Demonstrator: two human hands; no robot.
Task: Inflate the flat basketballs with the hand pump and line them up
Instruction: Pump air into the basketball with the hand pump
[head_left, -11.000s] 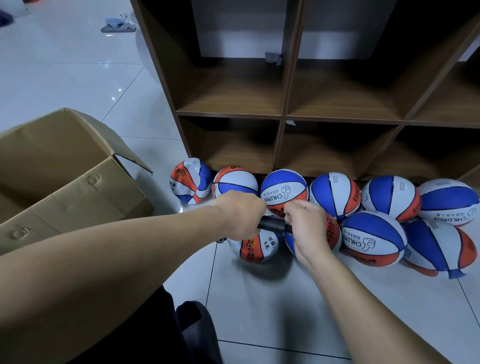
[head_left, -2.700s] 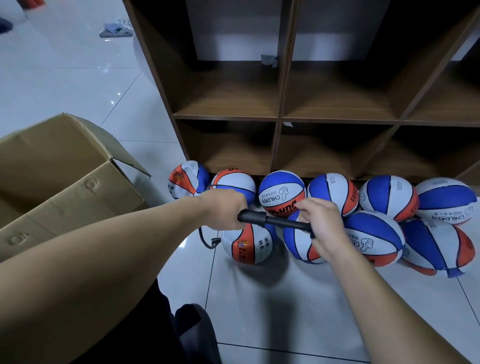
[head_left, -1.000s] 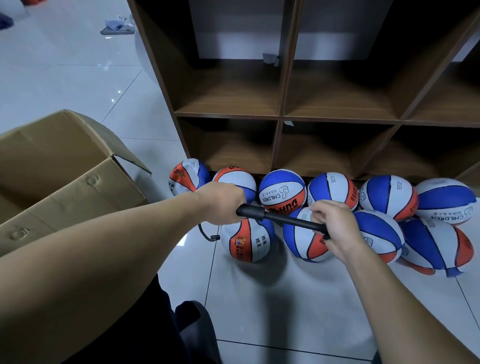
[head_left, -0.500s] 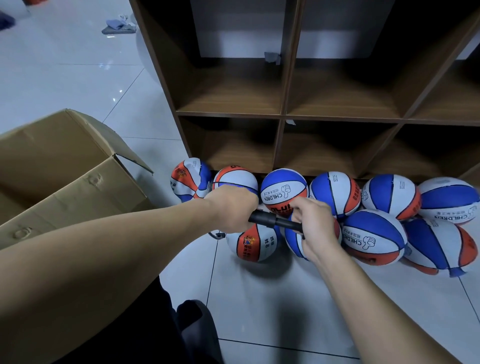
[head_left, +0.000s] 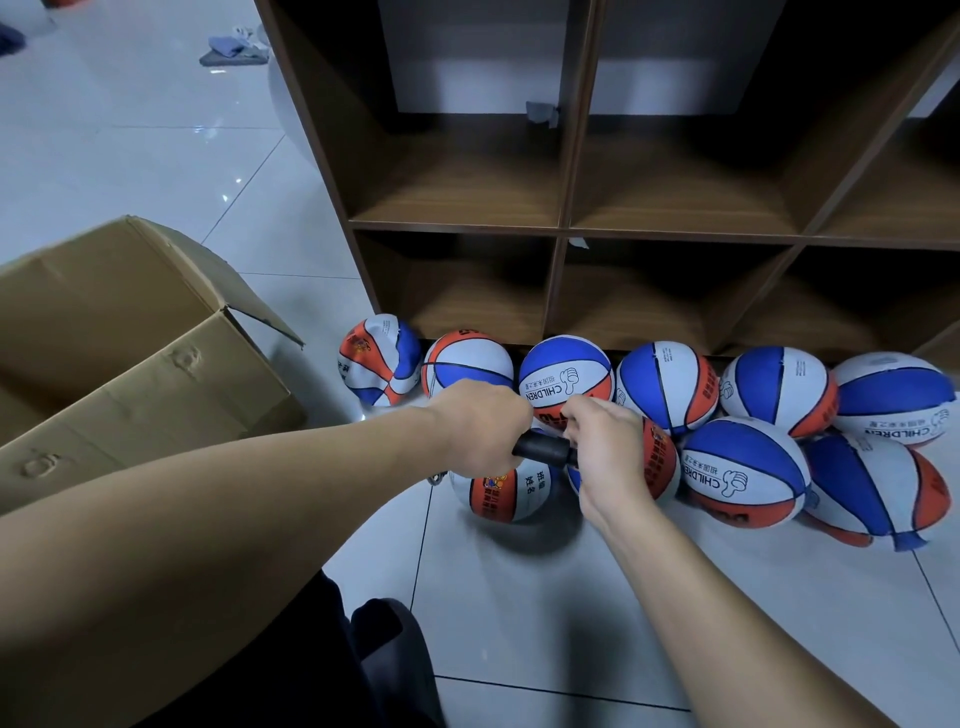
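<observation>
Landmark: wooden cubby shelf (head_left: 566, 223), standing on the tiled floor (head_left: 519, 597).
Hand pump (head_left: 543, 448): black, held level in front of the shelf's base, only a short stretch showing between the two fists.
Left hand (head_left: 480, 426): clenched round the pump's left end.
Right hand (head_left: 608, 452): clenched round the pump's right end, close beside the left.
Ball under the pump (head_left: 506, 491): orange, white and blue, on the floor below the hands.
Basketballs (head_left: 670, 387): one row along the shelf's foot, a second row just in front.
Leftmost ball (head_left: 379, 358): dented, at the shelf's left corner.
Cardboard box (head_left: 130, 332): open, left of the shelf.
</observation>
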